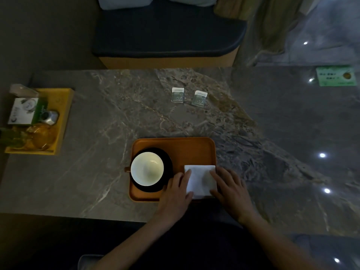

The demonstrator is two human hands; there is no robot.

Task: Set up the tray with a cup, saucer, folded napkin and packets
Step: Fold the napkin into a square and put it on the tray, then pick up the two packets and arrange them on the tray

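An orange tray (181,147) lies near the front edge of the marble table. On its left half a white cup (147,168) with a brown handle stands on a black saucer (168,160). A folded white napkin (200,179) lies flat on the tray's right half. My left hand (176,191) rests on the napkin's left edge and my right hand (230,189) on its right edge, fingers spread and pressing it flat. Two small grey-green packets (177,95) (199,98) lie side by side on the table beyond the tray.
A yellow tray (65,106) at the far left holds a box, a jar and glassware. A green card (336,76) lies at the far right. A dark blue seat (167,34) stands behind the table. Bare marble separates the orange tray from the packets.
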